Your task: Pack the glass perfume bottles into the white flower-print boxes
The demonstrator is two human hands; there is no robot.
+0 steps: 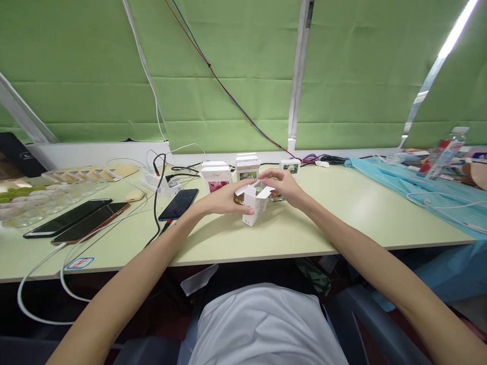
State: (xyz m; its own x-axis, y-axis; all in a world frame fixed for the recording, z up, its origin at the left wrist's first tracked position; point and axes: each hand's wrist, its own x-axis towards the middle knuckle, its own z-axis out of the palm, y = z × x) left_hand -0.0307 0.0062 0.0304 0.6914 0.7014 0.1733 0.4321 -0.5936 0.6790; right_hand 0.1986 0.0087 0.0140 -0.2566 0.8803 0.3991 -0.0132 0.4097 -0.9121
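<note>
A small white box (254, 207) with its top flaps raised stands tilted near the middle of the table. My left hand (229, 198) is closed round its left side, thumb on the front. At the top flaps, my right hand (285, 185) has its fingers bent and pressed together; something pale and greenish shows inside the box opening. Behind the hands stand white boxes with pictures: one with a pink picture (218, 185), one with a green picture (247, 174), and one further right (291, 166). A glass item behind the right fingers is mostly hidden.
Left of the hands lie a dark phone (178, 204), cables, a power strip (162, 186) and two more phones (68, 219). Clear trays (49, 203) sit at far left. Blue sheeting (411, 187) and a bottle (447, 152) are on the right.
</note>
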